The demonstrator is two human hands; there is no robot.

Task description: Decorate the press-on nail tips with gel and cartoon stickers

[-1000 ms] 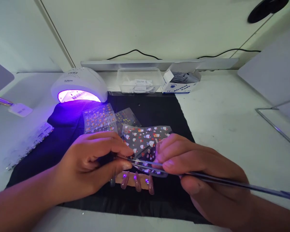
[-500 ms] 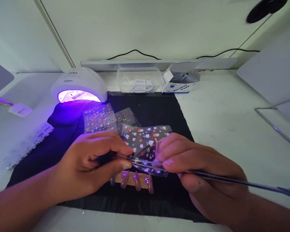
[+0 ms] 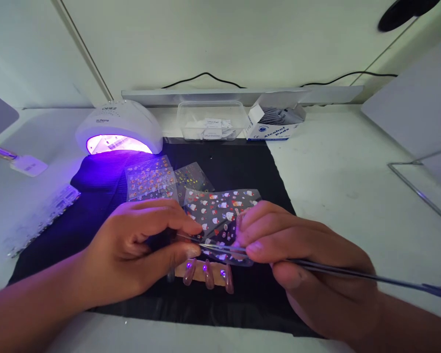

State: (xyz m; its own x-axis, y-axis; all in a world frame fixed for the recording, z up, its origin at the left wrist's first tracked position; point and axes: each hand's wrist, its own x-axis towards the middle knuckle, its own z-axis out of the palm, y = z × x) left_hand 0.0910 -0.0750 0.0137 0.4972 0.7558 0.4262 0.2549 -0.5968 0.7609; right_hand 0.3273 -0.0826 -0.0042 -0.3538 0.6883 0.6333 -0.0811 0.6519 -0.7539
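Note:
My left hand (image 3: 139,250) pinches the near left edge of a clear sticker sheet (image 3: 220,212) printed with small white and red figures. My right hand (image 3: 301,260) is closed on long metal tweezers (image 3: 338,274), whose thin tips (image 3: 206,244) reach across the sheet almost to my left fingertips. Just below the sheet, a row of pinkish false nails (image 3: 208,272) lies on a black mat (image 3: 242,166). What the tweezer tips grip, if anything, is too small to see.
Two more sticker sheets (image 3: 150,177) lie further back on the mat. A white nail lamp (image 3: 119,128) glows purple at the back left. Behind stand a clear plastic tub (image 3: 209,120) and a box of alcohol pads (image 3: 275,125). A strip of nail tips (image 3: 44,218) lies left.
Almost nothing has moved. The sticker sheet and tweezer tips have shifted very slightly upward in the view, and both hands keep their grip.

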